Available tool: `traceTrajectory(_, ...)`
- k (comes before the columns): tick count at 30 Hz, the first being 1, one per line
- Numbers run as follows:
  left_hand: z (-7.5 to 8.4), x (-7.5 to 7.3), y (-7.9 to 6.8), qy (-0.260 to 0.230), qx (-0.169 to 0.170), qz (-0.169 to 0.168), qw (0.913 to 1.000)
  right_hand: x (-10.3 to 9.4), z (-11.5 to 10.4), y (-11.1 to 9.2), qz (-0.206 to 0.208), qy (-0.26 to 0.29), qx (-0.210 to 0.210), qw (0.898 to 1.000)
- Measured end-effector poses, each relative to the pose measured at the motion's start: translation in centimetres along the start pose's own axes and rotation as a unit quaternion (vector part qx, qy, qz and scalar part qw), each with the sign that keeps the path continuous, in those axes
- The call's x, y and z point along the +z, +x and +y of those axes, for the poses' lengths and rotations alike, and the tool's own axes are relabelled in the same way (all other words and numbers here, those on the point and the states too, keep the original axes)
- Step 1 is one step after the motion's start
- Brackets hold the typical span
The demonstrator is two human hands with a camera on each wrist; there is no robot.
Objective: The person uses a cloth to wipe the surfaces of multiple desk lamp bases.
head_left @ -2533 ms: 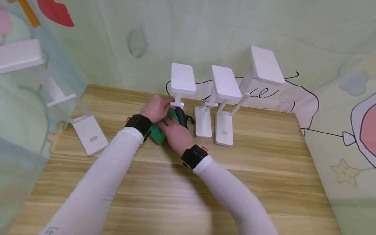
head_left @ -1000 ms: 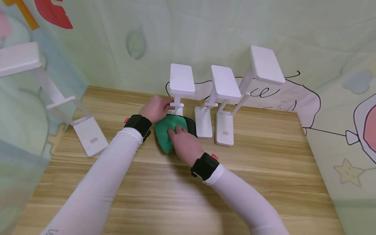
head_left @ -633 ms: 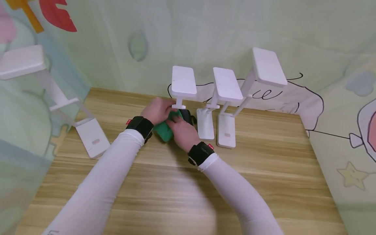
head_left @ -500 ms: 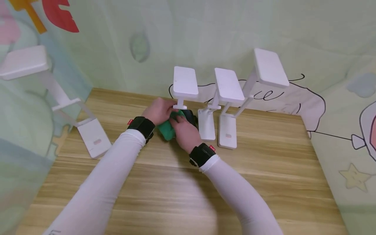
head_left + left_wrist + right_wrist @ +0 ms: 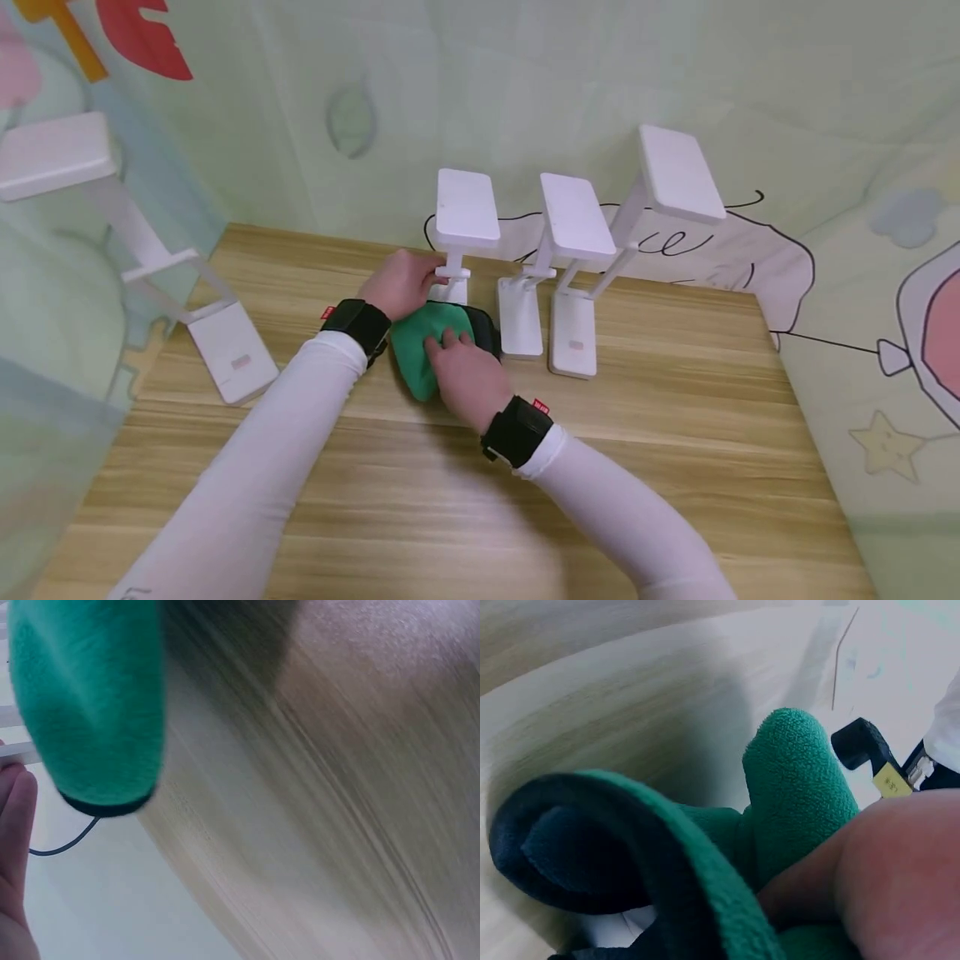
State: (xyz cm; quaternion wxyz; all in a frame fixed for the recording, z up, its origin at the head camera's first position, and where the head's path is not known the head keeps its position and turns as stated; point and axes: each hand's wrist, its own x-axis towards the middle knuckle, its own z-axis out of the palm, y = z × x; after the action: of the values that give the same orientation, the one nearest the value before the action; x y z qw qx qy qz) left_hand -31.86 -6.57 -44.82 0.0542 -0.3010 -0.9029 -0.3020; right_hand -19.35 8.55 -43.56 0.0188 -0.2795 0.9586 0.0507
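In the head view my left hand (image 5: pixel 397 285) pinches the hinge of a white folding desk lamp (image 5: pixel 467 204), the leftmost of three standing close together. My right hand (image 5: pixel 471 379) holds a green cloth (image 5: pixel 416 346) with a dark underside, just in front of that lamp's base. The cloth covers the base's front part. From the left wrist, the fuzzy cloth (image 5: pixel 90 705) hangs close beside my left fingers (image 5: pixel 16 825), which grip a white lamp part. In the right wrist view the cloth (image 5: pixel 799 765) folds up around the fingers, its dark-edged side curled over.
Two more white desk lamps (image 5: pixel 576 215) (image 5: pixel 681 173) stand just right of the held one. Another lamp (image 5: pixel 232 354) stands at the left on the wooden table (image 5: pixel 675 467). Printed fabric (image 5: pixel 262 125) hangs behind the table and along its sides.
The right hand and cloth went back over the lamp base under the hinge, then came forward again, and the cloth spread out. The left hand has stayed at the hinge.
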Motion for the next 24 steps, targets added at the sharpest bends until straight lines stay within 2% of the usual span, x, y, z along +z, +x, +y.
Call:
traceTrajectory(6, 0.3, -0.1, -0.1, 0.008, -0.002, 0.000, 1.0000, 0.7, 1.1, 2.7, 0.032, 0.047, -0.026, 0.998)
traceTrajectory(12, 0.4, 0.0, 0.0, 0.005, -0.001, -0.004, 1.0000, 2.0, 3.4, 4.6, 0.068, 0.057, -0.010, 0.996)
traceTrajectory(17, 0.4, 0.0, 0.0, 0.004, -0.009, -0.007, 0.9999, 1.9, 3.6, 4.3, 0.062, 0.044, -0.005, 0.997)
traceTrajectory(21, 0.3, -0.2, -0.1, 0.005, -0.010, -0.009, 0.9999, 1.2, 2.9, 3.1, 0.031, 0.028, 0.013, 0.999)
traceTrajectory(24, 0.4, -0.2, -0.1, 0.004, -0.011, -0.008, 0.9999, 0.4, 2.1, 1.9, 0.002, 0.023, 0.010, 1.000)
